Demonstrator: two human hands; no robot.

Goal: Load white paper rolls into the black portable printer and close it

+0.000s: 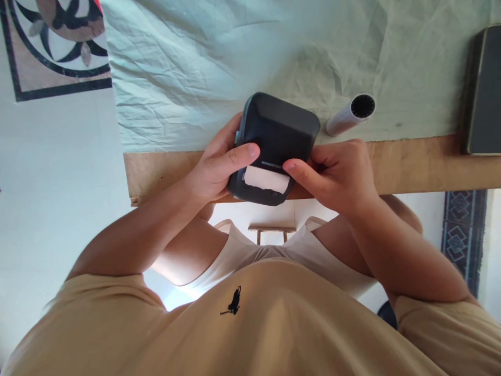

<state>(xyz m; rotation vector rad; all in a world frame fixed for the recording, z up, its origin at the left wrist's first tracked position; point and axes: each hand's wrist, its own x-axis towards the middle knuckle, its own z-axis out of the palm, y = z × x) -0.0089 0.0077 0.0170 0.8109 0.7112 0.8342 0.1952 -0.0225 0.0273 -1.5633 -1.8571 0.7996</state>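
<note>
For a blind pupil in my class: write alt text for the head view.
Two hands, left hand and right hand, hold a dark label printer with white paper at its slot, over a cloth-covered table; a white roll lies beside.

Cloth (203, 68) open left – roll (350, 114), dark box (483, 91) block right.

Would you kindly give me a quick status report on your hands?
Left hand and right hand both grip dark label printer. White paper at slot. Roll beside, apart.
</note>
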